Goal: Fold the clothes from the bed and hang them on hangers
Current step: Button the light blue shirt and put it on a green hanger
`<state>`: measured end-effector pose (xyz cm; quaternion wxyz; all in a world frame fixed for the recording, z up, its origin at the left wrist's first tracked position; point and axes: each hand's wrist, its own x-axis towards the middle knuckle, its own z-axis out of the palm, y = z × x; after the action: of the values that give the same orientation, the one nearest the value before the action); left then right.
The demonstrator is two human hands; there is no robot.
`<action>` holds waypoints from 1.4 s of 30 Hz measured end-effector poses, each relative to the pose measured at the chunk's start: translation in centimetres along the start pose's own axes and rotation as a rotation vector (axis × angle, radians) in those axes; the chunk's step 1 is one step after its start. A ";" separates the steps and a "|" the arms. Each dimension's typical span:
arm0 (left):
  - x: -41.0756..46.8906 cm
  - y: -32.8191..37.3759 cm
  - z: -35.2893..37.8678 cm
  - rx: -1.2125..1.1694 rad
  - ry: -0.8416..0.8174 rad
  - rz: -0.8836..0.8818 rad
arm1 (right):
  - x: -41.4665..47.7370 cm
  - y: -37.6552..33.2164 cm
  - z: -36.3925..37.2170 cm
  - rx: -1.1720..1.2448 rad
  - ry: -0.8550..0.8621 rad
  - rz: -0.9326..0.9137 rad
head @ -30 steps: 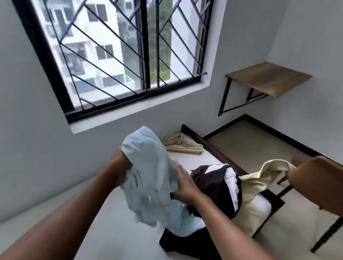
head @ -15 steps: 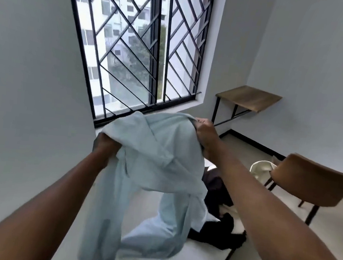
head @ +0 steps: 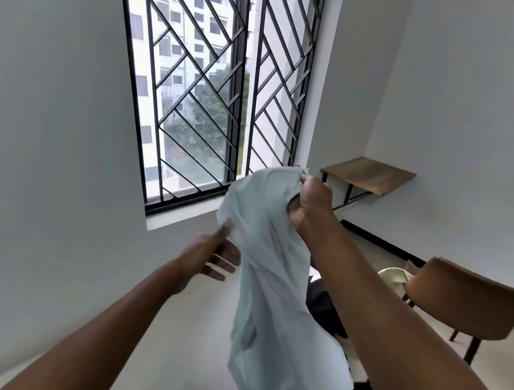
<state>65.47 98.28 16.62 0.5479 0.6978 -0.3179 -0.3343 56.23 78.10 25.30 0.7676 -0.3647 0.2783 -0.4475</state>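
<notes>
Hands apart: right hand (head: 311, 201) fisted on the top of a pale blue garment (head: 268, 277), held high and hanging down over the bed (head: 185, 348); left hand (head: 209, 255) spread, fingers (head: 225, 267) straight, at the cloth's left edge. Far behind, a barred window (head: 210, 92); to the right a brown chair (head: 469, 298), then a wooden wall shelf (head: 368, 174). Under the right arm, dark clothes (head: 325, 310) heaped on the bed, a cream garment (head: 393, 274) just beyond.

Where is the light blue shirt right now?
In the head view the shirt hangs mid-frame from the right hand, below the window, with the open left hand to its left and dark clothes behind it.
</notes>
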 end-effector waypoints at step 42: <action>-3.3 0.2 2.3 0.076 0.094 0.094 | -9.5 7.2 -2.7 -0.261 -0.270 0.060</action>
<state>61.65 99.64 16.76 0.5507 0.7172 -0.3367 -0.2627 53.42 88.12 18.90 0.7573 -0.5095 0.2391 -0.3313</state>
